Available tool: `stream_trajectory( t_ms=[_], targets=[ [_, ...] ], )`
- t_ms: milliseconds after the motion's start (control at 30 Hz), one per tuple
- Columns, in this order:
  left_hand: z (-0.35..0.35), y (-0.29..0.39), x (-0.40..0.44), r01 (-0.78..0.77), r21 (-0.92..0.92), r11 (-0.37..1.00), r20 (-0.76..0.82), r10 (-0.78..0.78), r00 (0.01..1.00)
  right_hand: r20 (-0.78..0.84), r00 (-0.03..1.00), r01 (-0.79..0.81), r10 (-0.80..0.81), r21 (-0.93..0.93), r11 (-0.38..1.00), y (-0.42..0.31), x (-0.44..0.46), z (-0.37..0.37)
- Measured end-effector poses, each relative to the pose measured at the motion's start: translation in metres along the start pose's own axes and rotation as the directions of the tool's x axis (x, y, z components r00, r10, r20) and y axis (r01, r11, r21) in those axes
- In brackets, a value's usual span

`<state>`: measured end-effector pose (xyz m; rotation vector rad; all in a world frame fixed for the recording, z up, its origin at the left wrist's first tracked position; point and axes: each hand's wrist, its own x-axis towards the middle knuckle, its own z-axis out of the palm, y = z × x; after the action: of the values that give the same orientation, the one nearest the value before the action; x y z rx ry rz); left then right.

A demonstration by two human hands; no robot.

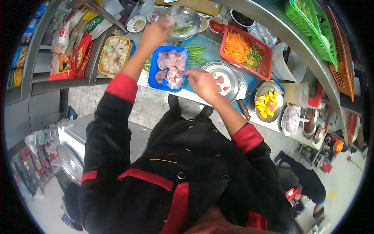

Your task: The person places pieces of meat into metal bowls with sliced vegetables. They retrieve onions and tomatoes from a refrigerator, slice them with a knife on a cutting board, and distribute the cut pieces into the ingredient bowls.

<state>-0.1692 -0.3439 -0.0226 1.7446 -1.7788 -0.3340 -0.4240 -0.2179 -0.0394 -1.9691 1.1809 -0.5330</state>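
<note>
My left hand is raised over the back of the counter, its fingers closed on a crumpled clear plastic bag above a metal plate with green pieces. My right hand is beside the right rim of a blue plastic basket, its fingers loosely bent and apart, with nothing visible in them. Several small plastic-wrapped portions of raw meat fill that basket. Just right of my right hand, a round metal plate bears a few small pink meat pieces.
Green beans lie on a blue cutting board. A red basket holds shredded carrot. A knife lies near a bowl of yellow pieces. At left stands a yellow tray of wrapped portions. Another person is at lower right.
</note>
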Motion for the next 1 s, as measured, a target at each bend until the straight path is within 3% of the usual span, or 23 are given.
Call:
stream_trajectory(
  t_ms=[33, 133, 200, 267, 333, 367, 467, 533, 600, 633, 700, 733, 800, 833, 900, 933, 1000],
  targets=[
    [0.000, -0.009, -0.018, 0.009, -0.013, 1.000, 0.070, -0.009, 0.998, -0.022, 0.999, 0.048, -0.049, -0.057, 0.997, -0.010, 0.010, 0.015],
    [-0.002, -0.025, -0.076, 0.119, -0.166, 0.979, 0.073, -0.108, 0.991, -0.006, 0.995, 0.100, -0.104, -0.213, 0.972, -0.030, 0.042, 0.066],
    [-0.007, -0.041, -0.100, 0.144, -0.224, 0.964, 0.112, -0.121, 0.986, -0.021, 0.992, 0.088, -0.122, -0.577, 0.812, -0.024, 0.056, 0.101],
    [-0.009, -0.052, -0.117, 0.347, -0.396, 0.850, 0.316, -0.228, 0.921, -0.082, 0.984, 0.087, -0.161, -0.567, 0.819, -0.012, 0.064, 0.111],
    [-0.014, -0.063, -0.126, 0.386, -0.452, 0.804, 0.348, -0.240, 0.906, 0.102, 0.994, 0.077, -0.025, -0.544, 0.835, -0.023, 0.074, 0.098],
    [-0.018, -0.069, -0.128, 0.430, -0.484, 0.762, 0.359, -0.275, 0.892, 0.246, 0.951, -0.019, 0.188, -0.559, 0.829, -0.038, 0.077, 0.080],
    [-0.034, -0.081, -0.135, 0.442, -0.551, 0.708, 0.341, -0.293, 0.893, 0.265, 0.939, -0.046, 0.217, -0.531, 0.846, -0.021, 0.082, 0.086],
    [-0.047, -0.090, -0.135, 0.439, -0.532, 0.724, 0.323, -0.306, 0.896, 0.144, 0.971, -0.089, 0.189, -0.518, 0.851, -0.022, 0.076, 0.087],
    [-0.055, -0.115, -0.140, 0.331, -0.665, 0.670, 0.175, -0.291, 0.940, -0.036, 0.999, 0.001, -0.014, -0.353, 0.936, -0.024, 0.063, 0.067],
    [-0.066, -0.130, -0.143, 0.332, -0.665, 0.669, 0.170, -0.297, 0.940, -0.086, 0.996, -0.013, -0.018, -0.344, 0.939, -0.034, 0.054, 0.047],
    [-0.096, -0.164, -0.152, 0.318, -0.577, 0.752, -0.054, -0.424, 0.904, -0.208, 0.976, -0.122, 0.064, -0.278, 0.953, -0.034, 0.030, 0.010],
    [-0.109, -0.178, -0.155, 0.314, -0.576, 0.755, -0.062, -0.423, 0.904, -0.274, 0.949, -0.216, 0.154, -0.213, 0.953, -0.026, 0.016, -0.007],
    [-0.129, -0.197, -0.159, 0.426, -0.189, 0.885, -0.213, -0.460, 0.862, -0.229, 0.880, -0.431, 0.417, -0.015, 0.902, 0.007, -0.011, -0.023],
    [-0.133, -0.198, -0.155, 0.426, -0.186, 0.885, -0.211, -0.460, 0.863, -0.228, 0.879, -0.432, 0.418, -0.012, 0.902, 0.005, -0.020, -0.027],
    [-0.137, -0.202, -0.138, 0.163, 0.217, 0.962, -0.204, -0.119, 0.972, -0.292, 0.956, -0.086, -0.020, -0.345, 0.935, 0.001, -0.025, -0.034],
    [-0.129, -0.212, -0.129, 0.167, 0.218, 0.961, -0.207, -0.122, 0.971, -0.288, 0.957, -0.082, -0.023, -0.345, 0.935, 0.000, -0.024, -0.032],
    [-0.107, -0.231, -0.107, -0.115, 0.533, 0.838, -0.083, 0.186, 0.979, -0.345, 0.934, -0.201, 0.094, -0.291, 0.935, 0.000, -0.019, -0.025]
  ],
)
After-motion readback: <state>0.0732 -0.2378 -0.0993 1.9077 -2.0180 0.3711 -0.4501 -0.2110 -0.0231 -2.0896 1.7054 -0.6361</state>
